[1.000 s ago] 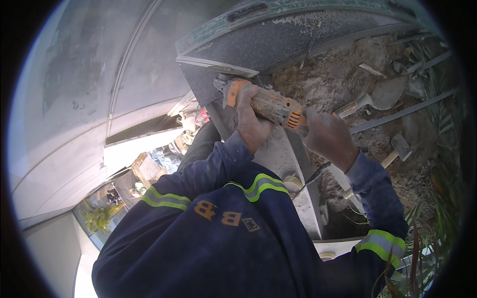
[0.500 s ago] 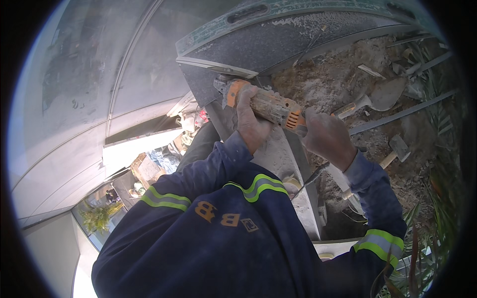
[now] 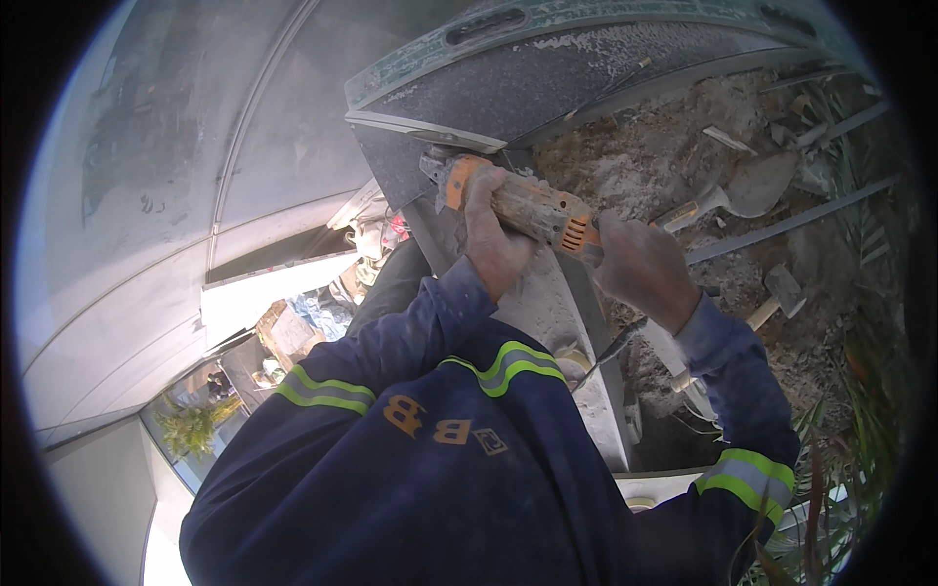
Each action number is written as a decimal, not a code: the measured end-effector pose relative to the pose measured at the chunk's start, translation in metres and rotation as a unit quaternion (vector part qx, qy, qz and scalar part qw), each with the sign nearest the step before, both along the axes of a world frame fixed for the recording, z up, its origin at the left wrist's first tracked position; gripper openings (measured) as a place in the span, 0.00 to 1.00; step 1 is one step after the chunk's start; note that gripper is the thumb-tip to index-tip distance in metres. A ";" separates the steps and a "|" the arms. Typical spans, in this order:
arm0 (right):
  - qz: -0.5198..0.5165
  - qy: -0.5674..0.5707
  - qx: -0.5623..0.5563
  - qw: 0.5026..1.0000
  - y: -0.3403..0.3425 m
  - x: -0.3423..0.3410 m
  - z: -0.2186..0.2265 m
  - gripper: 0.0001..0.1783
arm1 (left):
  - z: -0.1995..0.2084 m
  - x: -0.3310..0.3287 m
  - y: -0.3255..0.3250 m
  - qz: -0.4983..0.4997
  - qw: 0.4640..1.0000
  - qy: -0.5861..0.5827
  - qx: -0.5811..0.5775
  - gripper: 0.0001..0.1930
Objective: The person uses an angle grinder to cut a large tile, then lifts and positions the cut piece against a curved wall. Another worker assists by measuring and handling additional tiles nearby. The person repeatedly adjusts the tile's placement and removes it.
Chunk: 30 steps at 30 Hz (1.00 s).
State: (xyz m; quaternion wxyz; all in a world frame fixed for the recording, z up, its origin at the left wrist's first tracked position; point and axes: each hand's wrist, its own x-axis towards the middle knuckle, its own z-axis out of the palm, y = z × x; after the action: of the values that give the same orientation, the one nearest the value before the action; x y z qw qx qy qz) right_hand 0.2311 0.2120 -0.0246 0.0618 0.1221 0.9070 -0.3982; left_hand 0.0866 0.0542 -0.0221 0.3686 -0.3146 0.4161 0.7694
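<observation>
A dusty orange angle grinder (image 3: pixel 535 207) lies across both of my hands, its head up and to the left. My left hand (image 3: pixel 491 232) is wrapped round the body just behind the head. Round the rear end, by the vent slots, my right hand (image 3: pixel 645 272) is closed. The grinder's head meets the near end of a speckled dark stone slab (image 3: pixel 508 88), close under its pale edge; whether the disc touches the stone I cannot tell. A cable (image 3: pixel 616 344) hangs below my right hand.
Along the slab's top lies a dusty green spirit level (image 3: pixel 586 18). On the rubble to the right are a trowel (image 3: pixel 757 186), a hammer (image 3: pixel 782 293) and a metal strip (image 3: pixel 791 223). Plants (image 3: pixel 865 410) border the right side. A pale stone ledge (image 3: pixel 547 303) runs under my arms.
Both hands and the grinder stay almost in place. A thin stick-like shape against the slab's lower edge looks slightly shifted; little else differs.
</observation>
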 end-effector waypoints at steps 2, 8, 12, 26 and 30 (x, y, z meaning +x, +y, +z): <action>0.002 -0.006 0.001 1.000 0.000 0.000 0.000 0.10 | -0.001 0.000 0.001 0.010 1.000 0.001 -0.018 0.26; 0.004 -0.032 0.005 0.999 0.002 0.003 0.008 0.11 | 0.007 0.006 0.006 0.010 1.000 0.011 -0.023 0.27; 0.010 -0.038 0.001 0.999 0.004 0.004 0.012 0.11 | 0.007 0.008 0.006 0.018 1.000 0.011 -0.015 0.27; 0.007 -0.036 0.005 0.999 0.007 0.006 0.019 0.09 | 0.005 0.012 0.006 0.011 1.000 0.013 -0.001 0.26; -0.008 -0.030 0.001 1.000 0.006 0.010 0.021 0.09 | 0.011 0.016 0.010 0.014 1.000 0.019 -0.017 0.25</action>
State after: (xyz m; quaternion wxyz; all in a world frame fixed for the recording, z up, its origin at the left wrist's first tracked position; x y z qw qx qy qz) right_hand 0.2414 0.2183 -0.0035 0.0860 0.1411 0.9041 -0.3941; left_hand 0.1026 0.0643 -0.0108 0.3442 -0.3116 0.4315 0.7735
